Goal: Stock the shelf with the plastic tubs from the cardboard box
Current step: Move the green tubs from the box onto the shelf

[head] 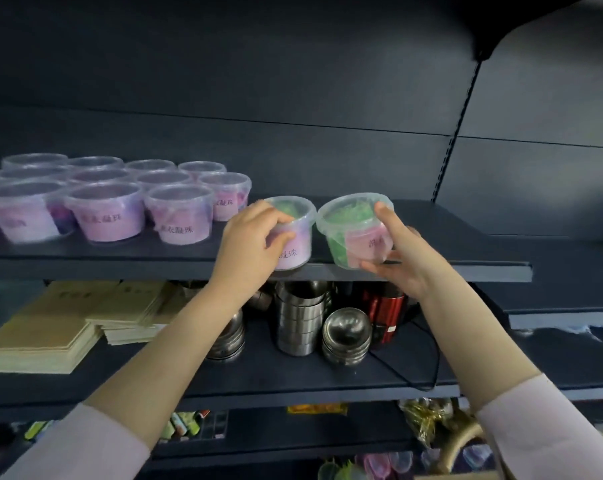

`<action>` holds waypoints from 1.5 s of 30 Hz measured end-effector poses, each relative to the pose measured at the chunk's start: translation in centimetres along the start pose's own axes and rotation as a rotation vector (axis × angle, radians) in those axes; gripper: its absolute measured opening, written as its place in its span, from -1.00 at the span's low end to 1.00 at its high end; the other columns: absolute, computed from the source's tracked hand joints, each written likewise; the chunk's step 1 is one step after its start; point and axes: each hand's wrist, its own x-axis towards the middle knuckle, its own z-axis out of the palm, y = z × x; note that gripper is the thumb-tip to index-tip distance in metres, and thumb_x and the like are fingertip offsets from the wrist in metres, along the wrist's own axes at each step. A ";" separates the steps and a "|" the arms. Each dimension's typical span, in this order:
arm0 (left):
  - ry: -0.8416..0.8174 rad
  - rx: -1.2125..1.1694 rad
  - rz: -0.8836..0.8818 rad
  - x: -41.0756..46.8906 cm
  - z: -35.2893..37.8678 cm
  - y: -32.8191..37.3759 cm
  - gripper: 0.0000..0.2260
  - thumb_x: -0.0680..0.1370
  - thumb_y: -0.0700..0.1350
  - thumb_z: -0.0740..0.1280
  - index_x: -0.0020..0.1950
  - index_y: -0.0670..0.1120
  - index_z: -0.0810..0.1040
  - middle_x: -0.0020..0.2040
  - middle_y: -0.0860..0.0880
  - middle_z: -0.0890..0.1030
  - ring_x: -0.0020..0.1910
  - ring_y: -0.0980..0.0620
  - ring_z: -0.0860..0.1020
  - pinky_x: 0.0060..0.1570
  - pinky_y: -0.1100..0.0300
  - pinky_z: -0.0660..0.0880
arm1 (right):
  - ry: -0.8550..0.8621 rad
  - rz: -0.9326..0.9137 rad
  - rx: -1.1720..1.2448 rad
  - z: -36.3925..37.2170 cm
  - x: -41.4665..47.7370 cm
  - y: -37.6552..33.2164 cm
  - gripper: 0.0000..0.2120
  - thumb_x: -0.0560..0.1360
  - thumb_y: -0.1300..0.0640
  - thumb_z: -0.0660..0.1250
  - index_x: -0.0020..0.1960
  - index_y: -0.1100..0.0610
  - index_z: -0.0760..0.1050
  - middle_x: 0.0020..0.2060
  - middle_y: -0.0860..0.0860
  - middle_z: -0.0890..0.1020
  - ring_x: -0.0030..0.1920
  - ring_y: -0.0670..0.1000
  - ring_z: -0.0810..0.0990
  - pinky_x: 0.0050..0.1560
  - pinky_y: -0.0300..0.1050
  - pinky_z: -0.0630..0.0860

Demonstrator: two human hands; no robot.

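Currently placing step: left hand (255,237) grips one tub (293,233), right hand (397,251) grips a second tub (353,230), both at shelf (431,265) front edge, right one tilted. Next: slide back beside stocked tubs (120,202), level, w/o knocking.

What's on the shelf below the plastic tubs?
Stacked steel bowls, steel cups, tan paper stacks and a red appliance. The left arm covers more steelware.
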 end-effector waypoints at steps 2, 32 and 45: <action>0.000 0.001 0.003 1.3 1.6 -1.5 -0.87 0.45 -0.21 0.44 -0.01 -0.16 0.62 -0.06 0.02 0.55 -0.04 -0.01 0.51 0.03 -0.09 0.47 | -0.018 0.023 -0.023 0.2 2.5 -0.1 -0.58 0.36 -0.25 0.48 -0.04 0.07 0.57 -0.04 0.04 0.64 -0.15 -0.01 0.72 -0.08 0.06 0.67; 0.075 -0.033 -0.437 14.7 16.4 -16.2 -0.79 0.54 -0.20 0.31 0.17 -0.13 0.57 0.30 -0.07 0.38 0.30 0.07 0.35 0.36 0.15 0.26 | -0.110 0.040 -0.489 1.0 30.7 -1.5 -0.05 0.33 -0.40 0.37 0.49 0.15 0.19 0.25 0.10 0.51 0.13 0.08 0.57 -0.02 -0.08 0.54; 0.008 -0.268 -0.494 14.3 15.9 -18.0 -0.83 0.60 -0.10 0.28 0.19 0.03 0.45 0.53 -0.01 0.23 0.48 0.13 0.20 0.36 0.30 0.13 | -0.112 -0.266 -0.430 1.6 31.4 0.2 -0.51 0.48 -0.09 0.42 0.33 -0.09 0.32 0.14 -0.09 0.58 0.18 -0.05 0.56 0.28 0.04 0.51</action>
